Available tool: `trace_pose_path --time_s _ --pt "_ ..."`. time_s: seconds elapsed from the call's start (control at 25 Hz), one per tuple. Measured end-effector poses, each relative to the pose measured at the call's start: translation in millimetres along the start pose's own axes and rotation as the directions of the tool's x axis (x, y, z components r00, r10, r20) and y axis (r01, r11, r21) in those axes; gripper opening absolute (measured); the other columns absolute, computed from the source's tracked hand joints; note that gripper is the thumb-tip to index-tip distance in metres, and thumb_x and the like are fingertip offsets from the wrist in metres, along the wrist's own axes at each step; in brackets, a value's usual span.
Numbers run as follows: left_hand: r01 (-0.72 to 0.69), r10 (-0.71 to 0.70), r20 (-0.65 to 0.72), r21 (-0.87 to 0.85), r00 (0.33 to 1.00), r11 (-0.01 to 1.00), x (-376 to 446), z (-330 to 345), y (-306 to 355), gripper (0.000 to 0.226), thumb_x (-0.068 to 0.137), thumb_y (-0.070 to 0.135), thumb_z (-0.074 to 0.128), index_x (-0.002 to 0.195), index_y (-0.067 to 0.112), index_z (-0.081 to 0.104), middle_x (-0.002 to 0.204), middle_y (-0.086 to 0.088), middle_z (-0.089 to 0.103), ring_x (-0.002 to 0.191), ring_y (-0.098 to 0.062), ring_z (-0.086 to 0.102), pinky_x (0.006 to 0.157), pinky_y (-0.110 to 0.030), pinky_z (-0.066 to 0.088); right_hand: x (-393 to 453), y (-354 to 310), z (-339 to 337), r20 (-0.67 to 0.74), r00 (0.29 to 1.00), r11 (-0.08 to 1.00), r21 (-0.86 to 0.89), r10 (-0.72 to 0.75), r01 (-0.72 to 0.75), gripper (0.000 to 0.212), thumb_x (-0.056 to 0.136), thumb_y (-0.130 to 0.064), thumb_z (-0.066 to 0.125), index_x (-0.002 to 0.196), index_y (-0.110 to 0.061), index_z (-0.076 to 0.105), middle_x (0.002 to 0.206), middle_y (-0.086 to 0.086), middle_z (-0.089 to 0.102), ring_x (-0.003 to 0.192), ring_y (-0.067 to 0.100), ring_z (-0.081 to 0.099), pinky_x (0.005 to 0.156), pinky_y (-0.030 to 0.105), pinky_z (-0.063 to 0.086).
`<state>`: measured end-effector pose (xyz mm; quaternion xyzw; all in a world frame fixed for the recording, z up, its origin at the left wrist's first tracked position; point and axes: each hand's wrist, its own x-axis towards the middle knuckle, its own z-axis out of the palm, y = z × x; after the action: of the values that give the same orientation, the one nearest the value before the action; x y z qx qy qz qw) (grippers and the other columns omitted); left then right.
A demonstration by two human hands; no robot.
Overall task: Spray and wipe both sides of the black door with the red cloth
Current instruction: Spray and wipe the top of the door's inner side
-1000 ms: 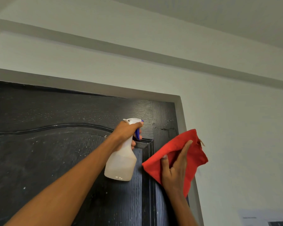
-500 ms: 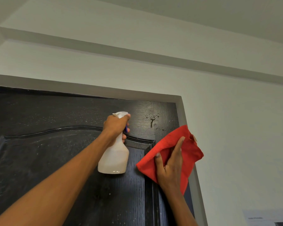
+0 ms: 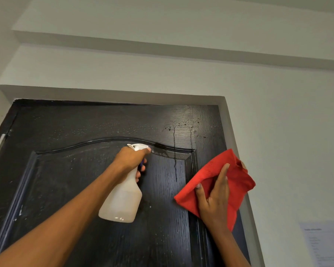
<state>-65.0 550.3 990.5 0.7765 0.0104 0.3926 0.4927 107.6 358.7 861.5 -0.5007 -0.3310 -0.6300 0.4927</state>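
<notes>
Black door (image 3: 75, 180) is dripping wet near top right; left hand (image 3: 130, 159) is gripping spray bottle (image 3: 121, 201), right hand (image 3: 214, 199) is pinching red cloth (image 3: 237, 182) vs door edge

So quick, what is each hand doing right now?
Left hand: grips the spray bottle.
Right hand: holds the red cloth up by the black door.

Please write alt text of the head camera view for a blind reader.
The left hand grips a white plastic spray bottle aimed at the wet, dripping top of a black wood-grain door, while the right hand holds a red cloth near its right edge.
</notes>
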Motion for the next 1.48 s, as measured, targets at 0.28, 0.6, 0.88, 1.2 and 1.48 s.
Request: trace_pose_path --time_s 0.28,0.6,0.88,1.2,1.48 --pt "-0.079 0.116 0.273 -0.142 0.955 0.987 -7 24 18 0.048 0.096 0.049 0.060 0.102 0.002 0.069 0.087 -0.019 0.074 0.042 -0.018 0.046 0.046 -0.024 0.042 -13 -3 3 -0.033 0.999 0.999 0.018 0.028 -0.028 0.088 0.095 -0.076 0.035 0.159 -0.044 -0.016 0.173 -0.001 0.005 0.154 0.032 0.020 0.125 0.051 0.016" --pt "-0.258 0.261 -0.026 -0.264 0.965 0.929 23 37 45 0.043 0.096 0.046 0.064 0.089 0.004 0.067 0.079 -0.018 0.071 0.040 -0.019 0.053 0.042 -0.027 0.046 17 -6 10 -0.023 1.000 1.000 0.008 -0.016 0.016 0.088 0.095 -0.075 0.036 0.158 -0.045 -0.017 0.171 -0.012 0.001 0.156 0.013 0.013 0.126 0.049 0.014" --pt "-0.267 0.227 -0.235 -0.156 0.945 0.951 30 -12 33 0.043 0.094 0.049 0.064 0.091 0.006 0.068 0.082 -0.013 0.075 0.048 -0.025 0.057 0.048 -0.030 0.050 48 -22 36 0.012 0.992 0.991 -0.027 -0.128 0.128 0.093 0.096 -0.057 0.048 0.160 -0.038 -0.016 0.167 -0.027 -0.008 0.150 -0.013 -0.002 0.126 0.027 0.002" --pt "-0.216 0.203 -0.181 -0.057 0.962 0.975 19 -53 5 0.042 0.096 0.048 0.062 0.100 0.007 0.068 0.089 -0.016 0.075 0.052 -0.024 0.059 0.049 -0.031 0.050 126 -25 81 0.063 0.996 0.917 -0.398 0.062 -0.032 0.099 0.095 -0.070 0.040 0.163 -0.020 -0.012 0.169 0.010 0.020 0.158 0.029 0.010 0.126 0.057 0.004" --pt "-0.278 0.258 -0.237 -0.057 0.937 0.959 26 -38 6 0.043 0.093 0.046 0.065 0.093 0.004 0.070 0.080 -0.016 0.075 0.042 -0.026 0.055 0.046 -0.031 0.048 186 -65 166 0.398 0.918 0.807 -0.545 0.008 0.229 0.092 0.094 -0.080 0.019 0.165 -0.023 0.005 0.172 -0.003 -0.001 0.156 0.039 -0.011 0.119 0.065 -0.015"
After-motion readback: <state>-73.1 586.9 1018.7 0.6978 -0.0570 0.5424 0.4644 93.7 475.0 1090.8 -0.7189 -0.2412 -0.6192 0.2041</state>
